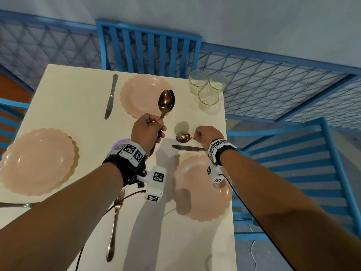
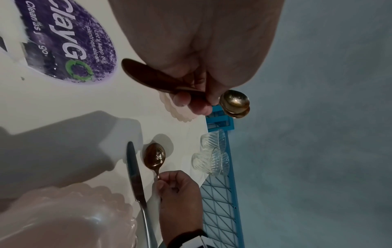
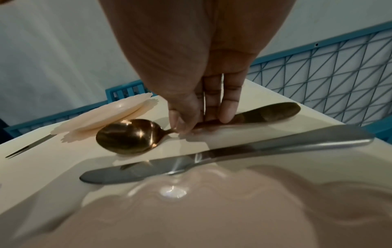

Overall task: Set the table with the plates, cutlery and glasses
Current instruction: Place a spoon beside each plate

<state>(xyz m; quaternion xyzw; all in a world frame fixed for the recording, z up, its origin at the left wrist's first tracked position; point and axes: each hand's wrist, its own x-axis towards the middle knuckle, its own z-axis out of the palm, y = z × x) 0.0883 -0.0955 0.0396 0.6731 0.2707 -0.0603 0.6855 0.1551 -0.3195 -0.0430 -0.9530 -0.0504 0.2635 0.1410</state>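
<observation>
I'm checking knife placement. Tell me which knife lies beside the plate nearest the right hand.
The knife lying crosswise just beyond the near-right plate, next to the right hand. The other knife lies left of the far plate.

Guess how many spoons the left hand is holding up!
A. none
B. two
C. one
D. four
B: the left hand grips two gold spoons stacked together, their two bowls showing one behind the other in the left wrist view, while the right hand pinches a third spoon lying on the table.
</observation>
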